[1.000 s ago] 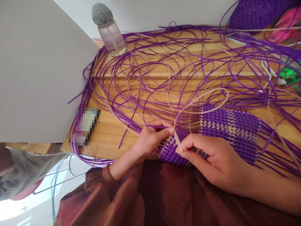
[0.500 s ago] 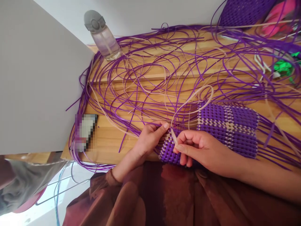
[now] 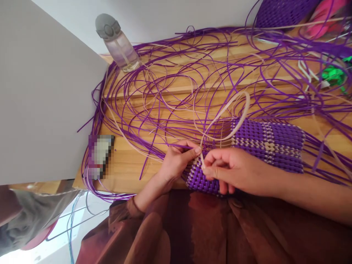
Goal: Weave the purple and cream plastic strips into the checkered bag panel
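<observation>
A small purple-and-cream woven piece (image 3: pixel 202 181) lies at the table's front edge, partly covered by my hands. At its upper corner, my left hand (image 3: pixel 177 161) is closed, thumb and forefinger pinching the weave. The fingertips of my right hand (image 3: pixel 233 168) are pinched round a flat cream plastic strip (image 3: pixel 244 110). From there the strip passes by my left thumb and curls into a large loop above the table. A larger purple-and-cream checked woven panel (image 3: pixel 286 141) lies just behind my right hand, with loose purple strands running from its sides.
Tangled purple strands (image 3: pixel 165 91) spread across the wooden table (image 3: pixel 129 146). A grey-lidded bottle (image 3: pixel 121 47) stands at the back left, and a blurred phone-like object (image 3: pixel 101 157) lies at the left edge. Back right are a purple woven item (image 3: pixel 283 13) and a green bundle (image 3: pixel 334 75).
The cream strip's loop has risen slightly and looks wider. My right fingertips have shifted a little along the strip, and my left hand stays almost in place.
</observation>
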Motion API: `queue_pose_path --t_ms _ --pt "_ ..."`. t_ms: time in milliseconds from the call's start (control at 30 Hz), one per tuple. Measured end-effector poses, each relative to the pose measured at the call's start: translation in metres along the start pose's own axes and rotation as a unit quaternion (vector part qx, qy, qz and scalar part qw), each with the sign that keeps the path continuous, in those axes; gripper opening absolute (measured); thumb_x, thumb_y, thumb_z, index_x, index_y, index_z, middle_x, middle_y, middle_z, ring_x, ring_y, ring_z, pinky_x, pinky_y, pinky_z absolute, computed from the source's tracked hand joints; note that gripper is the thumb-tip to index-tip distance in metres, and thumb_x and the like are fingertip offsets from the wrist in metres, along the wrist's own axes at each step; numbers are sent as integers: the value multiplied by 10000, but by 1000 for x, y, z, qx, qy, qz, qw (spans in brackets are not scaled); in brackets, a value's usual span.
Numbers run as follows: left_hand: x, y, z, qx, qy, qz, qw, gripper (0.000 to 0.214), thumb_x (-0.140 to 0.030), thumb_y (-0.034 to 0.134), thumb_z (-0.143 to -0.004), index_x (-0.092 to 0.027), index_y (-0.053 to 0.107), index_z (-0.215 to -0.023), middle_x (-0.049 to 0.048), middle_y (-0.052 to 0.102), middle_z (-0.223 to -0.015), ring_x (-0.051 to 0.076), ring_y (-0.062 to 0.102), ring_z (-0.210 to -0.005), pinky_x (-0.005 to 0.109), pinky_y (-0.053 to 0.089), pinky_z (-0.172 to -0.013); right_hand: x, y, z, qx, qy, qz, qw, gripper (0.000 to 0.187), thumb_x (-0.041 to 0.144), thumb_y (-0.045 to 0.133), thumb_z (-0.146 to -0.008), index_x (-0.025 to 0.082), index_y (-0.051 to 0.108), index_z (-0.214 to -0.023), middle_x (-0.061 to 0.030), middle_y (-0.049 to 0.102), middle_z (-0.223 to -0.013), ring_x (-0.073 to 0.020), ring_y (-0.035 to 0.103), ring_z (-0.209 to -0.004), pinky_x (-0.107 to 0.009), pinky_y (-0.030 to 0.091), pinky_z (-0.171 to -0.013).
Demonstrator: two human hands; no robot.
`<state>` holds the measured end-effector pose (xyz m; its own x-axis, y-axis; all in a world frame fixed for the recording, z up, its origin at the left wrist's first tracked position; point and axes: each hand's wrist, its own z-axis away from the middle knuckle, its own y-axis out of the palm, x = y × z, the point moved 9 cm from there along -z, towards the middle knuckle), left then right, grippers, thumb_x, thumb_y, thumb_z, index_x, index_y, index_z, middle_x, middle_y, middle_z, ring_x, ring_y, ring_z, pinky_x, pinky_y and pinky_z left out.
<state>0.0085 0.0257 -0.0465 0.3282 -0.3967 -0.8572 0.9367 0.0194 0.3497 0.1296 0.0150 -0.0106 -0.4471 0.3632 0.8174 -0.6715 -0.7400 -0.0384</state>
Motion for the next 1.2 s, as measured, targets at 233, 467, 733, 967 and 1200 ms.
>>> queue_pose_path --t_ms 233,467,733,967,1200 --pt "-6 4 2 9 3 15 1000 310 -367 876 -658 -145 661 -692 -22 611 -609 73 481 -539 220 340 -548 56 -42 -22 -124 -196 126 965 212 401 663 -851 189 659 -839 -4 667 -732 -125 598 -641 -238 447 -558" --pt "-4 5 1 18 2 14 1000 275 -342 837 -721 -151 644 -679 -35 574 -575 63 433 -510 231 299 -533 70 -57 -24 -207 -217 205 932 248 399 645 -864 175 663 -758 9 612 -639 -99 506 -561 -241 358 -524" --pt "-2 4 -1 6 9 11 1000 276 -344 841 -703 -156 643 -668 -30 592 -583 76 459 -521 243 318 -543 71 -65 -31 -218 -264 234 910 297 309 611 -880 175 548 -623 31 509 -600 -92 434 -589 -266 343 -582" --pt "0 2 0 -3 -4 30 1000 299 -316 852 -698 -139 618 -640 -37 564 -560 58 450 -509 214 308 -529 87 -178 -49 -433 -194 146 868 303 349 552 -876 86 619 -740 39 575 -655 -45 483 -663 -295 291 -603" --pt "8 2 -3 13 -21 53 998 387 -492 798 -749 -129 664 -751 -11 590 -627 72 484 -545 217 333 -554 57 -78 -69 -63 -95 -149 982 267 321 487 -1020 147 641 -887 -20 661 -812 -48 524 -459 -188 358 -388"
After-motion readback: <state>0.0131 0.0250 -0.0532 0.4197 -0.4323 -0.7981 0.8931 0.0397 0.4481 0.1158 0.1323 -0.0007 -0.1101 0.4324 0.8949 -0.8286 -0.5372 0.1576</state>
